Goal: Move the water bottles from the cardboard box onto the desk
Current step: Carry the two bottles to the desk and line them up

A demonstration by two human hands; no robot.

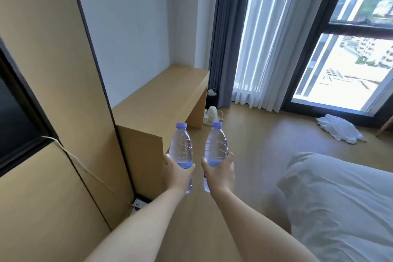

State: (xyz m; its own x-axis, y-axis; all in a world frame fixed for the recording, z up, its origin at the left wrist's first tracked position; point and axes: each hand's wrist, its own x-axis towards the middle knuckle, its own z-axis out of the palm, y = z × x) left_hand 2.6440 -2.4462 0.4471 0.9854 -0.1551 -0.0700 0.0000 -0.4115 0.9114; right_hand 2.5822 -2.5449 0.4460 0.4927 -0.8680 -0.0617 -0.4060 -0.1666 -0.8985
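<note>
- The left hand grasps a clear water bottle around its lower half, fingers wrapped over the label, and holds it upright in the air with its purple cap on top.
- The right hand grasps a second water bottle the same way, upright, purple cap up.
- The two bottles stand side by side, near each other but apart, both in front of the near end of the wooden desk and above the wooden floor, neither touching the desk.
- The desk runs along the white wall, its far end near the grey curtain.
- Small pale items sit on the floor beside the desk's far leg; what they are cannot be told.
- A white cloth lies crumpled on the floor, well to the right of the desk, below the window.
- A white-covered bed lies right of the desk, across the floor.
- A thin cord runs down the wood panelling left of the desk.
</note>
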